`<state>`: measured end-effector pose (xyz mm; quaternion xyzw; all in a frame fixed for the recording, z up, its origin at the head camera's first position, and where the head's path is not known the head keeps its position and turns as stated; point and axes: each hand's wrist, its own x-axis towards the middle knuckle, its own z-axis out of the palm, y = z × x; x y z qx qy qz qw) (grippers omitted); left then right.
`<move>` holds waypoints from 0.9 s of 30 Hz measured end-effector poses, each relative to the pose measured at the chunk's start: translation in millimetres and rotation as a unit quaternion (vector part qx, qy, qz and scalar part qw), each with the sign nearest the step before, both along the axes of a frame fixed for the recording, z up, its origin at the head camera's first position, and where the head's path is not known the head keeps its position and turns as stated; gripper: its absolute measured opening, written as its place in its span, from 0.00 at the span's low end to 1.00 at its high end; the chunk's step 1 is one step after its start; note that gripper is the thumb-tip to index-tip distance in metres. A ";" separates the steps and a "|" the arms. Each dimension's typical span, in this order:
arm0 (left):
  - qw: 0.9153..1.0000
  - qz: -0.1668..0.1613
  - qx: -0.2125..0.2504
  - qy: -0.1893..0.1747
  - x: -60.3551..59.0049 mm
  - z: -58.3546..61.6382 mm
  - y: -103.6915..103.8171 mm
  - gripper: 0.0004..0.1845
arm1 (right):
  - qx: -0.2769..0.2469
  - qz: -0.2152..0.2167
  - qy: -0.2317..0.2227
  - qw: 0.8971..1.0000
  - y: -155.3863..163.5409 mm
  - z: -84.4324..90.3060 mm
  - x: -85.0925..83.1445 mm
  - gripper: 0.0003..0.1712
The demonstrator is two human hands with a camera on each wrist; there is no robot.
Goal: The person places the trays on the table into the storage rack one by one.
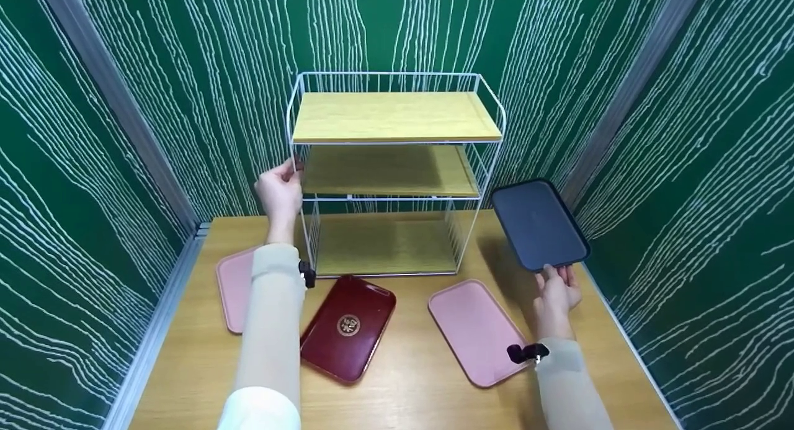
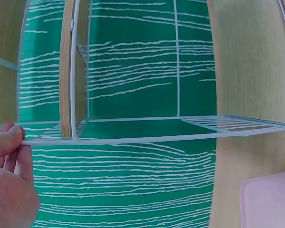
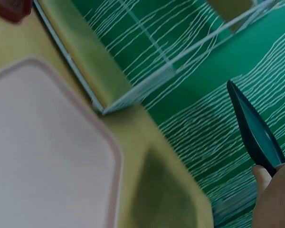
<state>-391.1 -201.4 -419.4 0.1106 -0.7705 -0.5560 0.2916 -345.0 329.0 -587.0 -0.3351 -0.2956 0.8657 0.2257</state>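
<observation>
My left hand (image 1: pixel 280 191) grips the left front post of a white wire shelf rack (image 1: pixel 397 143), beside its middle board. In the left wrist view, thumb and fingers of the left hand (image 2: pixel 13 175) pinch the thin white wire. The rack has three wooden boards, the top one (image 1: pixel 397 116) bare. Over on the right, my right hand (image 1: pixel 556 293) holds a dark grey tray (image 1: pixel 541 225) by its near short edge. The tray is raised above the table, its shadow falling on the wood. The right wrist view shows the dark tray (image 3: pixel 256 128) nearly edge-on above the right hand (image 3: pixel 275 199).
A pink tray (image 1: pixel 477 334) lies right of centre and a dark red tray (image 1: pixel 348 331) with a round gold emblem lies in front of the rack. Another pink tray (image 1: pixel 234 287) is partly behind my left arm. Green white-streaked walls (image 1: pixel 701 188) enclose the wooden table (image 1: pixel 409 399).
</observation>
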 end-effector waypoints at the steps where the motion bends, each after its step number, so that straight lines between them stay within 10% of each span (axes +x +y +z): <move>1: 1.000 0.001 0.002 0.000 -0.4 -0.2 0.1 0.16 | 0.009 0.000 0.003 1.000 -1.4 2.0 0.4 0.45; 27: 1.000 0.010 -0.004 -0.008 -0.1 1.0 2.0 0.16 | -0.027 0.025 0.116 0.993 -35.3 89.1 9.5 0.41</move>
